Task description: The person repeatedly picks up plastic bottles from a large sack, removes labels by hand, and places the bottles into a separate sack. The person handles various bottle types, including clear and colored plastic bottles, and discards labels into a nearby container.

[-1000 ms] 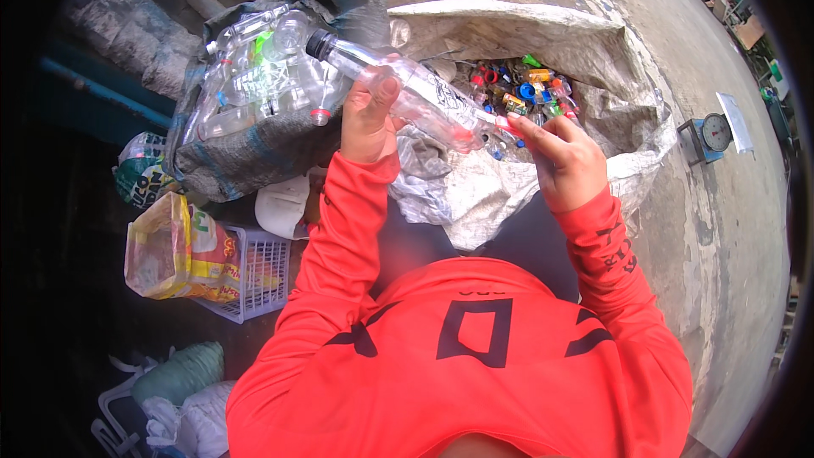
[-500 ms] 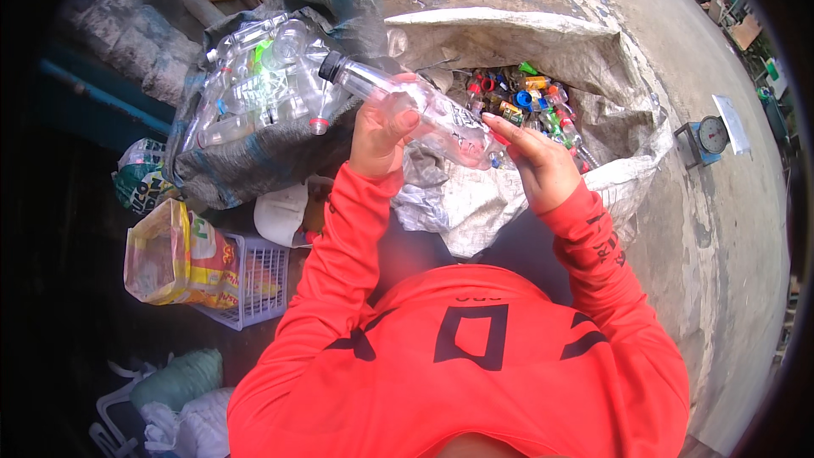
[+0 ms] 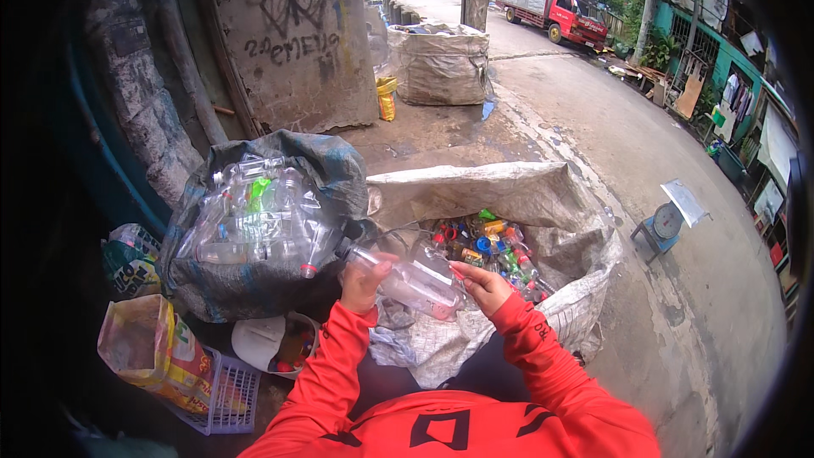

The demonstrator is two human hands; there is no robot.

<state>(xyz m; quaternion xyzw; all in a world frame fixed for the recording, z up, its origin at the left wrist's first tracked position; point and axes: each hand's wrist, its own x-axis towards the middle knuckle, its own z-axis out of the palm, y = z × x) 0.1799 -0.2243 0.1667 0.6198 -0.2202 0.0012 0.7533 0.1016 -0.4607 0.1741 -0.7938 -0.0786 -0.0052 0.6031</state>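
A clear plastic bottle [image 3: 415,287] with a dark cap lies tilted across my lap area, cap end up to the left. My left hand [image 3: 363,282] is closed around it near the neck. At the other end my right hand [image 3: 483,288] pinches what looks like a loose, see-through label [image 3: 434,265] standing off the bottle's side. Just beyond is a big open white woven sack [image 3: 564,246] holding small colourful bottles and caps [image 3: 492,246]. On the left, a grey sack [image 3: 199,295] is full of clear empty bottles [image 3: 254,212].
A white tub [image 3: 259,341] with caps sits near my left forearm, by a purple crate [image 3: 237,386] and a yellow-red bag [image 3: 182,356]. A dial scale [image 3: 666,225] stands to the right. Farther off are a filled sack [image 3: 441,68] and a red truck [image 3: 568,13] on the road.
The view has tilted up, bringing the street into sight. Both hands and the bottle appear lower. My right fingers have come off the bottle's side, apparently with the label.
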